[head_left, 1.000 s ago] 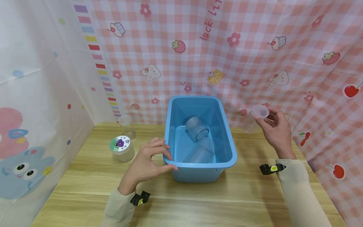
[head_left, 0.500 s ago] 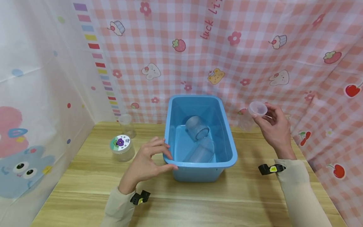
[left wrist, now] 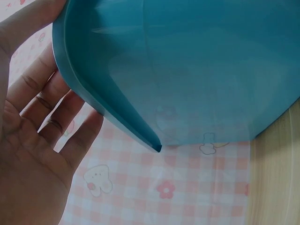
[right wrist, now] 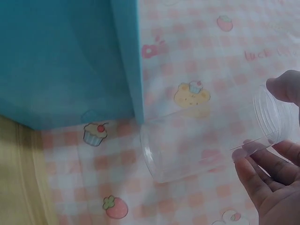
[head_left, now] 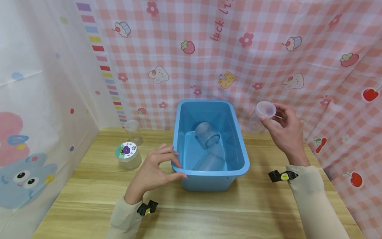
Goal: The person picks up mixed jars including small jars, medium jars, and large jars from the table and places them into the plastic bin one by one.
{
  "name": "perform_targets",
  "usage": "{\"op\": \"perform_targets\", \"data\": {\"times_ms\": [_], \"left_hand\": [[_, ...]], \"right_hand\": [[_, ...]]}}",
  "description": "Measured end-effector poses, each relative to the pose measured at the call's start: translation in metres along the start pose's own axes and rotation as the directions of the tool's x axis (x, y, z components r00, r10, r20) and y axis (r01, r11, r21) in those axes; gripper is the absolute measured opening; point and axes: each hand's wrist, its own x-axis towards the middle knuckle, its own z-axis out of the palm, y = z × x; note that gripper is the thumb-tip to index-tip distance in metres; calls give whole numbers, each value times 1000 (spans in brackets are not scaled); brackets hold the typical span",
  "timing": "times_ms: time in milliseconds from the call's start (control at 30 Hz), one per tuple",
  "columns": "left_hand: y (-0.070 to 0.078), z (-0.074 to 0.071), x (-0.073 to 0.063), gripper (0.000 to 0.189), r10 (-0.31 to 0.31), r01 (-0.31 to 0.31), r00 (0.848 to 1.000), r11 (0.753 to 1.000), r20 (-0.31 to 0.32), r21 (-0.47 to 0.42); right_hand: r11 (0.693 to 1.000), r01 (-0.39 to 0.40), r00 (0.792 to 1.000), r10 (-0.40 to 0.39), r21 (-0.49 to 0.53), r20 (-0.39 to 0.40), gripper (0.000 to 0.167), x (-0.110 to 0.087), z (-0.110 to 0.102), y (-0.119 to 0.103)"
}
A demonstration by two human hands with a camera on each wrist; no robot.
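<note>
A blue plastic tub (head_left: 206,182) stands mid-table. My left hand (head_left: 152,174) holds its near left corner by the rim, thumb on the front and fingers along the left side. In the left wrist view, the fingers lie against the rim (left wrist: 77,86). My right hand (head_left: 286,132) grips a clear plastic jar (head_left: 256,121) around its top, thumb on one side and fingers on the other. This jar is held up to the right of the tub, slightly tilted. In the right wrist view, its threaded neck (right wrist: 267,112) sits between thumb and fingers. Two clear jars (head_left: 206,132) lie inside the tub.
Left of the tub, a squat clear jar (head_left: 129,162) with a flower-printed lid stands on the wooden table (head_left: 89,186). Behind it is a taller, slim clear jar (head_left: 135,134). A pink checked cloth (head_left: 167,56) hangs behind the table.
My right hand has moved left and slightly up with the clear jar, closer to the tub. The left hand stays on the rim.
</note>
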Motion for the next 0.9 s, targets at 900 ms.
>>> {"op": "perform_targets", "data": {"times_ms": [900], "left_hand": [[0, 0, -1, 30, 12, -12, 1000, 1000, -4, 14]], "right_hand": [[930, 357, 924, -339, -84, 175, 58, 7, 29, -61]]}}
